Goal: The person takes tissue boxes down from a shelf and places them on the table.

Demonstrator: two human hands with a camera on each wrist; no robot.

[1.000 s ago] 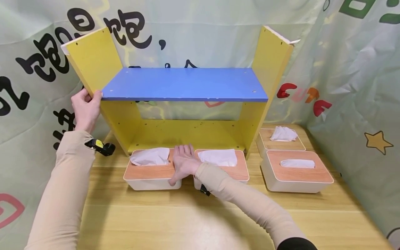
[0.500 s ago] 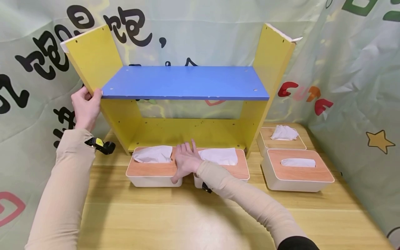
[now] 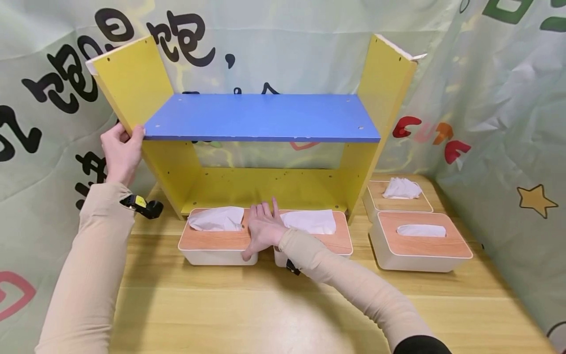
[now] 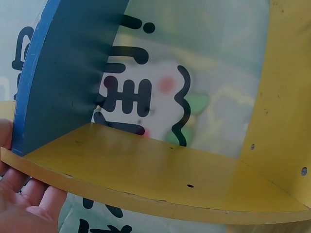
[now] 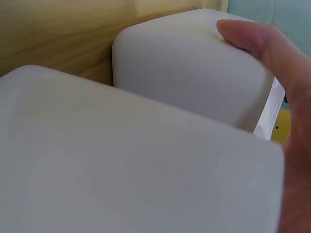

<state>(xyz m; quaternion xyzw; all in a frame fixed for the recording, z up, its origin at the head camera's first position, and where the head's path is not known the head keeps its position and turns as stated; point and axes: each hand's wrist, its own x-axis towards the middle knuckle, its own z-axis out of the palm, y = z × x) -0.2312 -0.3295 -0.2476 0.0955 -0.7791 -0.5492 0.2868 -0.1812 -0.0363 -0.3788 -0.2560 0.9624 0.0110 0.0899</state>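
Note:
A yellow shelf unit with a blue board (image 3: 265,115) stands on the table. My left hand (image 3: 123,151) grips the front edge of its left side panel (image 3: 132,83), thumb by the blue board and fingers around the outside, as the left wrist view also shows. Two white tissue boxes with wood-look lids sit side by side before the unit. Across the right end of the left tissue box (image 3: 214,241) spans my right hand (image 3: 265,228), thumb on the front face and fingers reaching over the back. The hand partly covers the right tissue box (image 3: 340,241).
Two more tissue boxes stand right of the shelf unit: a nearer one (image 3: 424,250) and one behind it (image 3: 376,194). A printed cloth (image 3: 499,98) hangs behind and at the sides. The wooden table (image 3: 212,305) extends toward me.
The left tissue box has shifted slightly back and to the right with my right hand during the first half second. My left hand keeps its place on the panel.

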